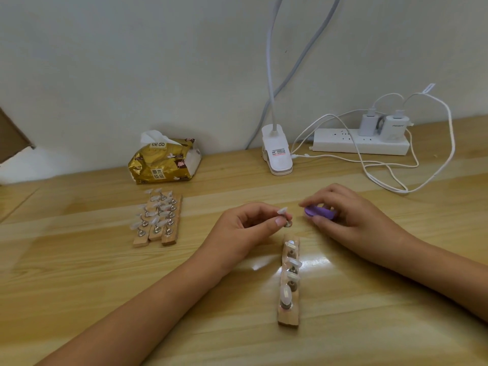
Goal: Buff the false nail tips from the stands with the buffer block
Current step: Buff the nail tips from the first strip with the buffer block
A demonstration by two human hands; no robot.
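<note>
- A wooden bench (79,286) is seen, running up to a pale wall.
- A power strip (340,143) with two chargers plugged in is laid at the back right, white cables looped beside it.
- A gold pack of tissues (163,162) is parked at the back left, with a white lamp clip (277,151) between it and the strip.
- Three stands (155,220) loaded with tips are lined up side by side, left of the hands.
- A single stand (289,281) with a few tips is set in the middle, between the forearms.
- The purple buffer (319,212) is gripped by the curled fingers of the right hand (351,217).
- One tip (282,211) on its metal peg is pinched by the left hand (245,228), just beyond the single stand's far end and just beside the buffer, not touching it.
</note>
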